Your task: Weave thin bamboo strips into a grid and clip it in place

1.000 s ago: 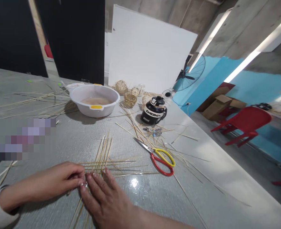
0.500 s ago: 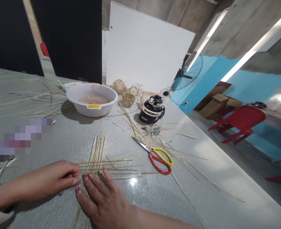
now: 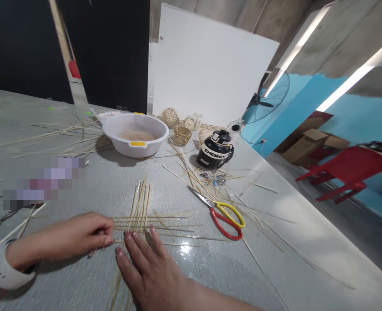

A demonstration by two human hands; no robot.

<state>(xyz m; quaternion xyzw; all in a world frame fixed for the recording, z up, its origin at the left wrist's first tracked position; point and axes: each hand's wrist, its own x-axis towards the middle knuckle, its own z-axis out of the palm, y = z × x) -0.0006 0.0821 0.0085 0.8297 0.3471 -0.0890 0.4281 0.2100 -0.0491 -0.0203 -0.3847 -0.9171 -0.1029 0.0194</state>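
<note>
Thin bamboo strips [image 3: 142, 207] cross one another in a loose woven grid on the grey table. At the grid's left side, my left hand [image 3: 95, 233] is closed, its thumb and fingers pinching the end of a crosswise strip. My right hand [image 3: 150, 263] lies flat with fingers spread over the lower part of the grid, pressing the strips against the table. Part of the weave is hidden beneath it. Scissors [image 3: 220, 214] with one red and one yellow handle lie to the right, apart from both hands.
Behind the strips stand a white basin [image 3: 135, 149] holding water and a black jug [image 3: 214, 151] labelled ENERGY. Woven balls [image 3: 182, 134] sit at the back. Clips [image 3: 213, 178] and loose strips lie on the right. A red chair [image 3: 349, 168] stands beyond the table.
The view has shifted so that everything appears slightly farther right. Both hands keep nearly the same hold on the grid, the left still pinching and the right still flat.
</note>
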